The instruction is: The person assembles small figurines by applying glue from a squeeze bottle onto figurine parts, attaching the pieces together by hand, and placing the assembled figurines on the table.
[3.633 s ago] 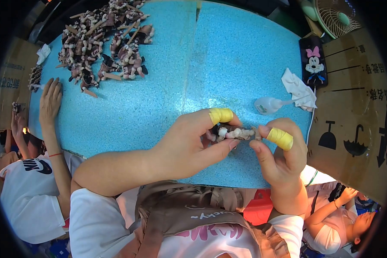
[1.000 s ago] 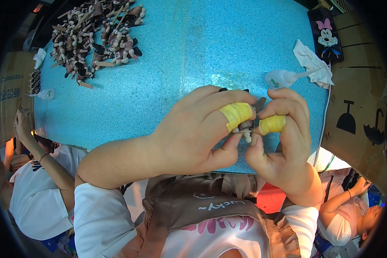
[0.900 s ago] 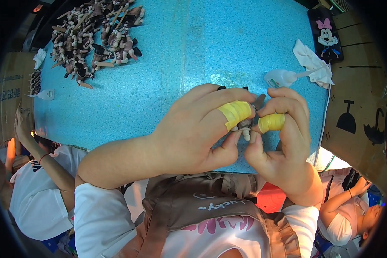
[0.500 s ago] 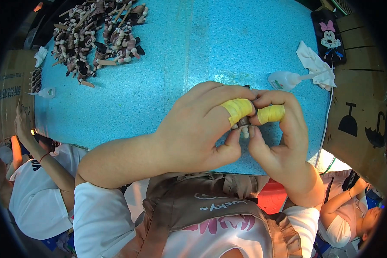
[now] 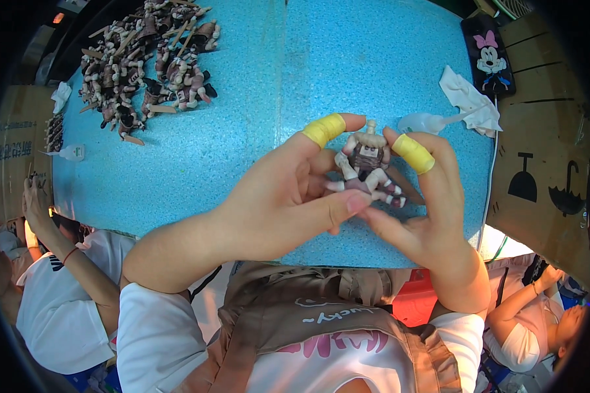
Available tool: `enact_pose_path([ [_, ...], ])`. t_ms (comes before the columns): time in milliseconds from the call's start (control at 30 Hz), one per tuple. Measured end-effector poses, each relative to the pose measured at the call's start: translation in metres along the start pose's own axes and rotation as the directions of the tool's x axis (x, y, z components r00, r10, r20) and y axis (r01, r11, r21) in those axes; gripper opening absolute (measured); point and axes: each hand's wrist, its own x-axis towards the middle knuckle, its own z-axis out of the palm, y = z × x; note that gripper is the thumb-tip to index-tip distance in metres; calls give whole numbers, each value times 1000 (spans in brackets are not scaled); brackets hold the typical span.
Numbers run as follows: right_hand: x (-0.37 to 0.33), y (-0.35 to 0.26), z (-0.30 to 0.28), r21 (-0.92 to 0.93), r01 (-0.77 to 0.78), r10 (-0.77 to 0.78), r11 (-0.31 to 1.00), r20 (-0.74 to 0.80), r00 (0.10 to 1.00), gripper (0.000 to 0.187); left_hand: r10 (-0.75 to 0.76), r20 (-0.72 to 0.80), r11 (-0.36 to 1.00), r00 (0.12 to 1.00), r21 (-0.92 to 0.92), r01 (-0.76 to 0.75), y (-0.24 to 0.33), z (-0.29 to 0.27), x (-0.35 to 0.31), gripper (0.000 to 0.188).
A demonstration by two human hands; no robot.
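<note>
Over the near part of the blue table, I hold a small figurine [image 5: 367, 160] in cream and brown, with a bare neck peg on top and no head on it. My left hand [image 5: 275, 190] grips its lower part, thumb across the legs, while the yellow-taped index finger sticks out beside the neck. On the other side, my right hand [image 5: 432, 203] curls around it, its taped index fingertip at the shoulder and the thumb below the feet. A flat brown piece [image 5: 406, 187] shows behind the figurine; whether it is attached I cannot tell.
A heap of similar figurines and flat sticks [image 5: 137, 65] covers the table's far left. Small squeeze bottles [image 5: 423, 122] [image 5: 72, 152] stand or lie at either side. White tissue [image 5: 465, 98], a dark phone-shaped case [image 5: 488, 56] and cardboard [image 5: 544, 144] are at right. Co-workers sit on both sides.
My hands have drawn apart and turned, so the figurine, mostly covered before, now shows its front. My left index finger has lifted off it.
</note>
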Motion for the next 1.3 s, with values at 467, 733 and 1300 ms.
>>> enact_pose_path([
  [467,0,4,3,212,-32,31,977,6,999,57,-65,62,998,996,-6,65,5,-6,-1,60],
  [733,-1,2,-3,158,-18,16,987,12,1000,57,71,105,997,992,-42,-67,-5,-4,-2,57],
  [1300,-3,-4,11,-60,175,-183,983,-158,970,42,48,114,983,992,-184,-27,0,-3,5,79],
])
